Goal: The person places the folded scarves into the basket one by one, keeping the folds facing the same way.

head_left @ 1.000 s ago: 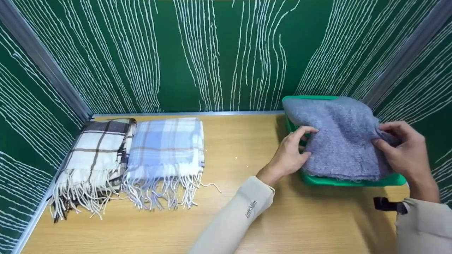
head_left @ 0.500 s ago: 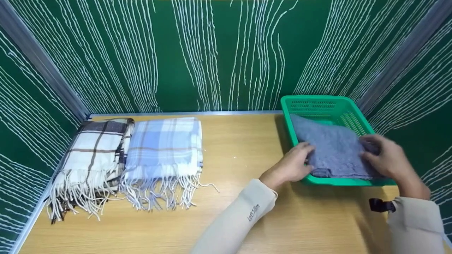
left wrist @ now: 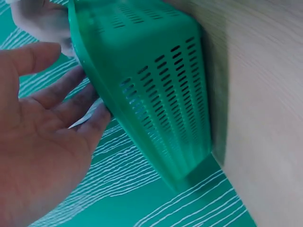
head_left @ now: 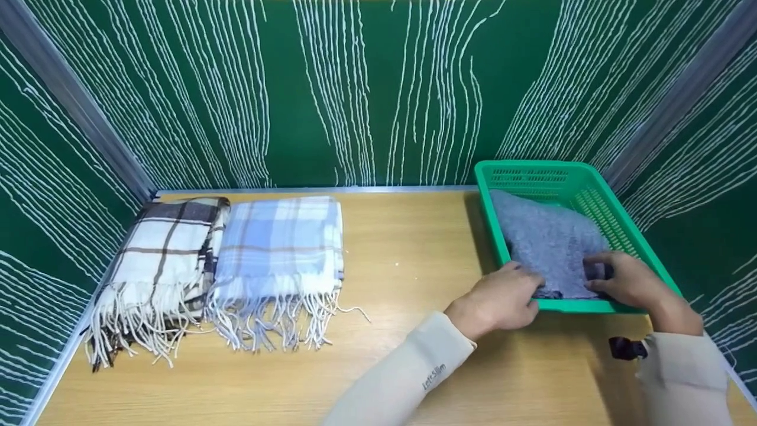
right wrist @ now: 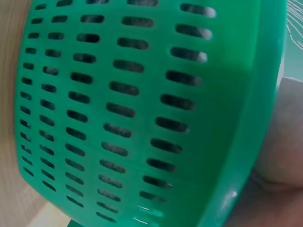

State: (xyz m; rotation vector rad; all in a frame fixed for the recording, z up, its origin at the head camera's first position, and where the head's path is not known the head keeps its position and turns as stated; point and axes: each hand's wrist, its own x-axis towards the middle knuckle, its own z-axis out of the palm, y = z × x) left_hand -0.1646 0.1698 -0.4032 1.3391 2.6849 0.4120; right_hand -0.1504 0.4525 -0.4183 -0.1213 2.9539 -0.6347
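Observation:
A folded grey woolly cloth [head_left: 544, 236] lies inside the green plastic basket [head_left: 636, 234] at the right of the table, in the head view. My left hand [head_left: 502, 296] reaches over the basket's near left rim, its fingertips at the cloth's near corner. The left wrist view shows this hand [left wrist: 52, 127] with its fingers loosely extended past the rim and the thumb apart. Over the near right part of the basket, my right hand [head_left: 633, 284] pinches the cloth between thumb and fingers. In the right wrist view, the basket wall [right wrist: 137, 113] hides most of that hand.
Two folded fringed plaid scarves lie side by side at the left: a brown-and-white one [head_left: 162, 248] and a light blue one [head_left: 278, 242]. Green panels [head_left: 408, 89] with wavy white lines stand round the back and sides of the wooden table [head_left: 408, 236].
Both hands have lowered the grey cloth from over the basket's top down into it, uncovering the far rim. The right hand has moved left and towards the person; the left hand has shifted nearer the front rim.

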